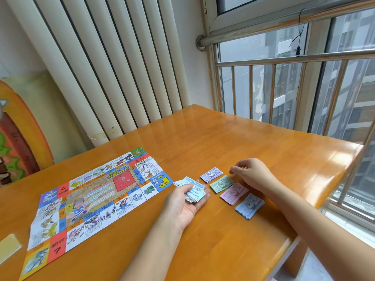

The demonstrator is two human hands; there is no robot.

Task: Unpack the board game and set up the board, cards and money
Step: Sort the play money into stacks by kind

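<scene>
Left hand (187,201) palm up, fingers curled round the unsorted stack of notes (195,192), top one reads 500. Right hand (252,175) hovers just past the purple pile (211,175), fingertips (233,171) drawn together. I can't tell if they pinch a note or nothing, no paper shows there. Four sorted piles sit in a diagonal row between my hands: purple, then green pile (221,183), pink pile (234,193), blue pile (250,205), each just beside the next, none overlapping. Board (97,199) lies unfolded flat on the table (223,138) to my left, its near corner close to the stack in my hand. Step looks like sorting money by colour. To do it well: peel one note off the top, check colour and value before dropping, square it on its matching pile, keep gaps between piles so they don't mix. How many notes are left in the stack is hard to judge. Denominations on the piles are mostly unreadable. No cards or box in view. Pale flat thing (8,247) at the left edge is cut off, can't identify it.
</scene>
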